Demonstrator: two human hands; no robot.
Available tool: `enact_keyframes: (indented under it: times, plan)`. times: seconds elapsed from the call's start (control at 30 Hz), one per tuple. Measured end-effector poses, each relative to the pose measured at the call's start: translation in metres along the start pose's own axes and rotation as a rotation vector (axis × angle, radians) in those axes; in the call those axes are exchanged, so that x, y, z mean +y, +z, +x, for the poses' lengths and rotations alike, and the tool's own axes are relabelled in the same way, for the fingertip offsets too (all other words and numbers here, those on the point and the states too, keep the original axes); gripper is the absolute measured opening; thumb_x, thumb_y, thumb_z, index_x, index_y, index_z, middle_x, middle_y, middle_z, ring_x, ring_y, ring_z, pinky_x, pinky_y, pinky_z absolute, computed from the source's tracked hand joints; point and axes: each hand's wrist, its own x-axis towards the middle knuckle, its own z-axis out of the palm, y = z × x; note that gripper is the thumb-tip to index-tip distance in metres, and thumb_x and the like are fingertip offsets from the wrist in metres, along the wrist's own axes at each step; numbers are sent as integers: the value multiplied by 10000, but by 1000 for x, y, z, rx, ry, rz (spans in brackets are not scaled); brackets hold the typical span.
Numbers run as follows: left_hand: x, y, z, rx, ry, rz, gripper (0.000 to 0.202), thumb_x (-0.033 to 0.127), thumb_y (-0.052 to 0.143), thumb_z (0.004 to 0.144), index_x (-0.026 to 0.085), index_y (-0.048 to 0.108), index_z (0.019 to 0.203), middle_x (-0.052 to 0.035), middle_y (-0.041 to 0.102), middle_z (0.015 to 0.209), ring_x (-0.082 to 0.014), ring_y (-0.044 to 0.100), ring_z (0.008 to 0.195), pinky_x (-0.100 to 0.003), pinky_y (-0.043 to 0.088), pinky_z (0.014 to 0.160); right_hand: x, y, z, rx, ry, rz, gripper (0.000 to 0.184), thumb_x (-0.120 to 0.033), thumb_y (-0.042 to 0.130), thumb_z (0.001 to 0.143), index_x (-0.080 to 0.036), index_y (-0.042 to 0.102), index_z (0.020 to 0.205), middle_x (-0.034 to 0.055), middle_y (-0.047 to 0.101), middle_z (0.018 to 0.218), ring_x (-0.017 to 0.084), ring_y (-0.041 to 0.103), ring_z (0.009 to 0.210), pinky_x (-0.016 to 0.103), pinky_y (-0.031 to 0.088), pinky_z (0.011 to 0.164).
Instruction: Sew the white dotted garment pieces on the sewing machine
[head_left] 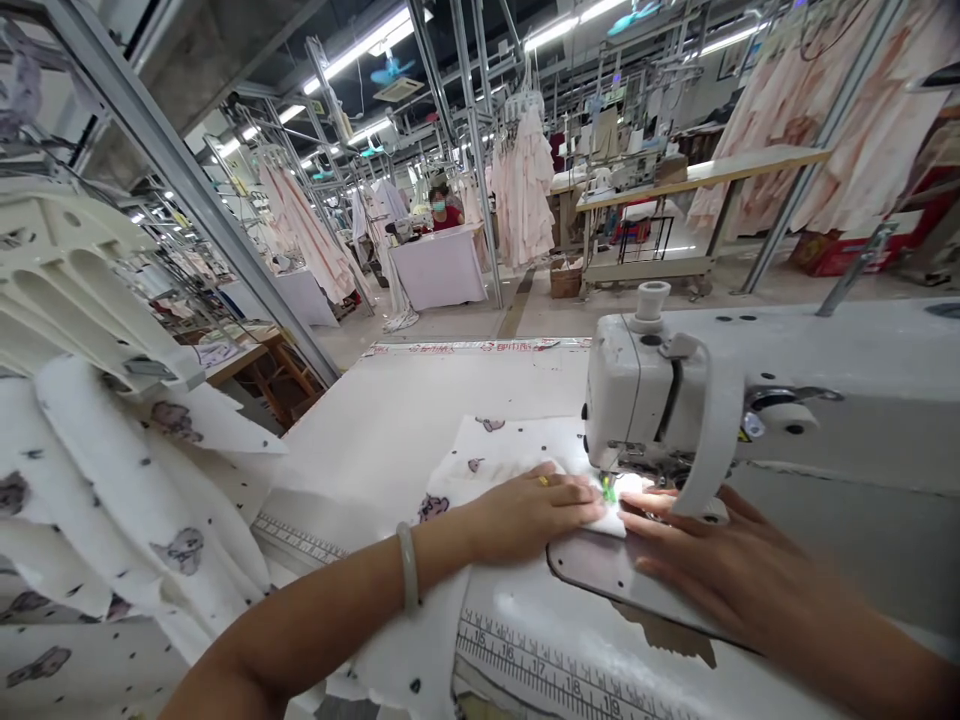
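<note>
White printed fabric (pixel 517 445) lies on the sewing machine bed, its edge under the presser foot and needle area. My left hand (pixel 529 510) rests flat on this cloth, fingers stretched toward the needle, just left of the foot. On the other side, my right hand (pixel 697 540) is open, fingers extended toward the lit needle area, partly behind the white curved guard. Its fingertips are close to the fabric edge; whether they touch it is unclear. The sewing machine (pixel 630 390) stands at the right, with a small green spot glowing by its needle.
A printed ruler strip (pixel 540 670) runs along the table's near edge. At left, more printed cloth (pixel 187 500) hangs from a cream plastic hanger rack (pixel 75 270). Metal posts, pink garments (pixel 525 190) and a masked person (pixel 446 210) are farther back.
</note>
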Motion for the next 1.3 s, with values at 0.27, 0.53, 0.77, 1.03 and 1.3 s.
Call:
enact_keyframes:
  times: [0.27,0.53,0.77,1.03,1.3]
  plan:
    - [-7,-5,4,-12,10,-37,430,87,354,1076,155,564,1445,-116,638,1454,-215,475,1466,-432,392,1210,-4,-9,5,-31,1,78,327,-423,513,1073,-358,645,1366,-25,801,1035,231,755,856,466,514,935]
    - [-15,-5,7,-3,16,-147,421,76,384,1067,178,617,1402,-117,654,1443,-207,511,1457,-418,421,1197,-4,-2,3,-13,28,29,316,-482,519,1064,-359,691,1300,-6,807,1007,268,758,865,515,519,920]
    - [-21,-2,16,-19,-70,-183,484,-9,420,990,144,606,1411,-124,648,1452,-224,508,1461,-444,379,1247,-5,-4,6,-80,68,43,347,-507,529,1052,-334,712,1290,6,815,994,299,763,914,535,565,880]
    - [-22,-3,16,-33,-70,-198,475,-26,430,974,139,623,1374,-110,646,1459,-209,503,1466,-419,365,1257,-3,-5,6,-81,57,16,366,-502,524,1054,-311,739,1281,32,812,1072,279,765,866,508,587,861]
    - [-20,-2,15,19,-68,-182,395,8,436,992,89,638,1322,-117,680,1409,-215,556,1410,-397,384,1235,-2,9,-4,-76,107,4,394,-502,484,1077,-310,701,1344,41,814,1045,272,773,908,558,544,995]
